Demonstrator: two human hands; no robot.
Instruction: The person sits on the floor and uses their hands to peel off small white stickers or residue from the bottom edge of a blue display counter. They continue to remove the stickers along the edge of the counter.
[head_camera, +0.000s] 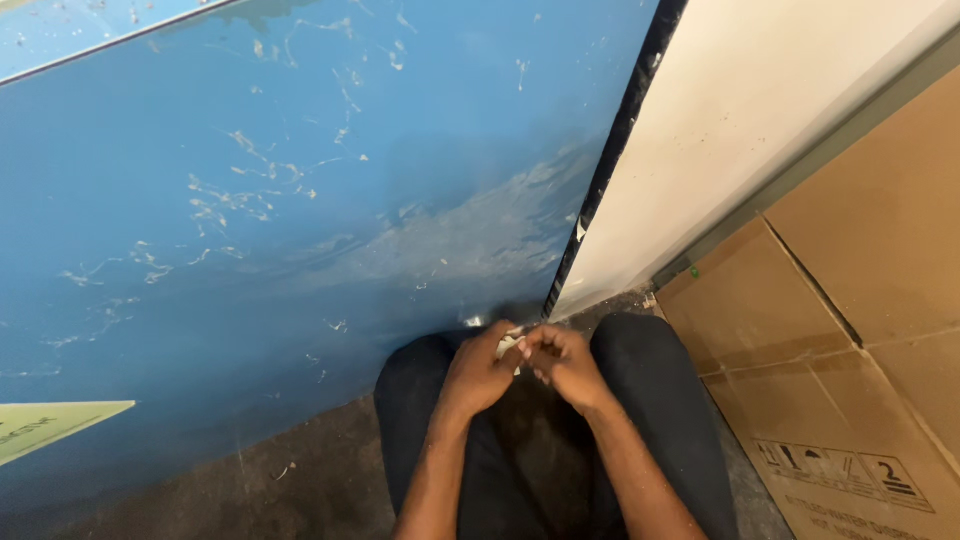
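Scrap of pale material (510, 345) (too small to identify) sits pinched between both hands, left hand (478, 372) and right hand (562, 365) meeting above dark-trousered knees (640, 370), just before a scuffed blue panel (280, 200); flattened cardboard (850, 330) lies right

Renovation site: floor cardboard (850, 300), scraped blue panel (300, 200)

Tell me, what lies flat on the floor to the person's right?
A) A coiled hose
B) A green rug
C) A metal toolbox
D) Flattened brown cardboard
D: flattened brown cardboard covers the floor on the right, beside the white wall, while the left hand and right hand meet over a small pale scrap above the knees.
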